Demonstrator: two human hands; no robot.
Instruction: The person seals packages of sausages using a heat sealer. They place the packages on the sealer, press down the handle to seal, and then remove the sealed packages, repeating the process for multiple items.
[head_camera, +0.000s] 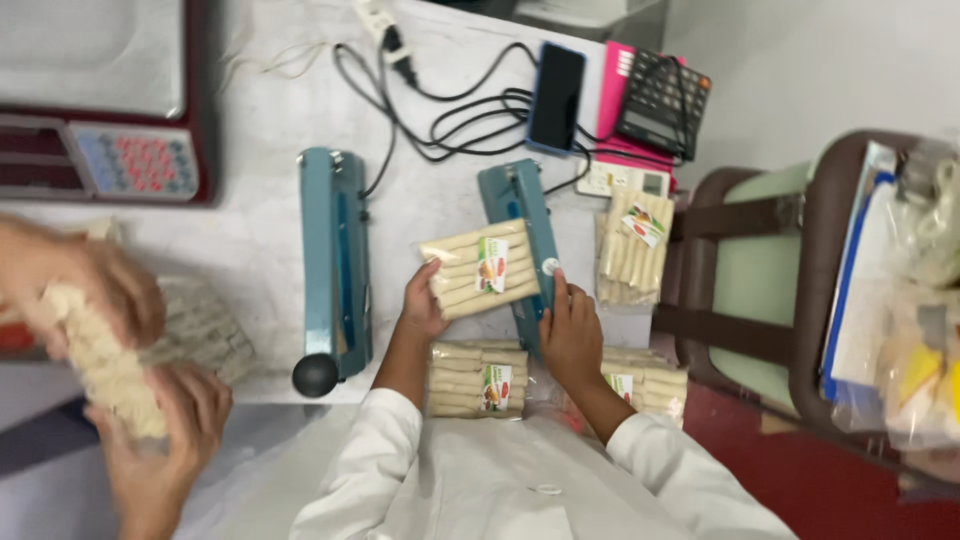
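My left hand (421, 305) grips the left edge of a clear packet of pale sticks with a colourful label (480, 270). The packet lies across a teal heat sealer (516, 195). My right hand (570, 335) rests beside the packet's right edge, fingertips against it and the sealer's arm. Both arms are in white sleeves. A second sealed packet (478, 380) lies on the table between my forearms.
A second teal sealer with a black knob (334, 265) stands to the left. More packets (633, 250) (645, 380) lie at the right. At the left a co-worker's hands (120, 350) hold a bundle of pale sticks. A scale (100, 100), phone (556, 97), calculator (662, 103) and cables sit at the back. Chair (760, 280) at right.
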